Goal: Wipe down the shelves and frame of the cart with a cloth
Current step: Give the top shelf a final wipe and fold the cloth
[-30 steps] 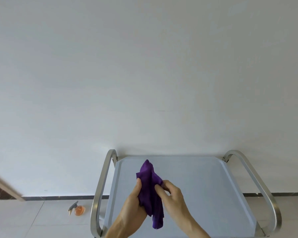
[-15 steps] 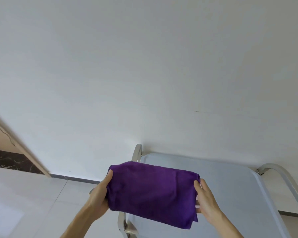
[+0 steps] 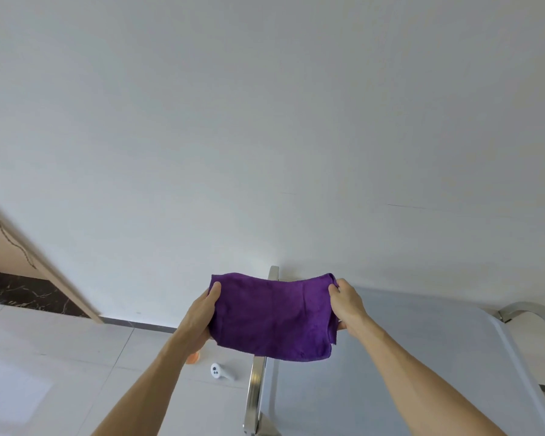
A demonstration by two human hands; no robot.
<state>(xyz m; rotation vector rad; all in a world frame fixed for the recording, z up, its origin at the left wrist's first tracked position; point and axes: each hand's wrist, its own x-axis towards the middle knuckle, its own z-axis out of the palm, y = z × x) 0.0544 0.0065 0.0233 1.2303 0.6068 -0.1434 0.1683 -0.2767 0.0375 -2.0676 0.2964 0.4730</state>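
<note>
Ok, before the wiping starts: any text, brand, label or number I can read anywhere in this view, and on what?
None can be read.
Purple cloth, held by the left hand and right hand: no tag or print shows.
Cart's top shelf and frame rail: bare metal, no markings.
White handheld device on the floor: only small dark buttons, no lettering legible.
Wall: blank.

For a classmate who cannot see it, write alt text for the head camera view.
Two bare hands hold a purple cloth stretched out in the air, the left hand gripping one edge and the right hand the other, above the left side of a steel cart against a white wall. A small white spray bottle lies on the tiled floor.
</note>
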